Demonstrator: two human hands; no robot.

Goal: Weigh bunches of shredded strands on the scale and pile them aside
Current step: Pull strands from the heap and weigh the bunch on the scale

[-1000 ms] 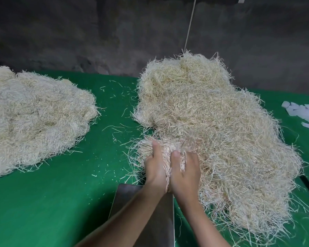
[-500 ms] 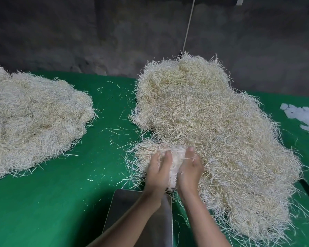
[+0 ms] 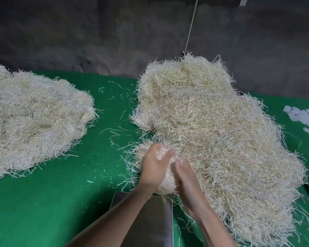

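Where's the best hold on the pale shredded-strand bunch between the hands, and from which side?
Clasp the pale shredded-strand bunch around its middle from both flanks, as the left hand and right hand do. It is loose, with no rigid part, so a one-sided pinch would likely shed strands.

Bunch (image 3: 166,182) between left hand (image 3: 153,168) and right hand (image 3: 187,186): cream-white, palest at the tips by the fingertips.
Right pile (image 3: 221,131), just beside and beyond the right hand: straw-yellow, warmer tan toward its far top, streaked throughout with whitish strands.
Left pile (image 3: 34,118), well left of the left hand: paler, grey-beige, fairly even.
Cloth (image 3: 61,202) under everything: saturated plain green, flecked with pale stray strands left of and beyond the left hand.
Scale (image 3: 150,221) under the wrists: dull grey metal, no pattern.
Wall (image 3: 78,32) far beyond the hands: dark grey, mottled.
Cord (image 3: 191,25) against it: off-white.
Scraps (image 3: 303,118) far right of the right hand: white, faint bluish cast.
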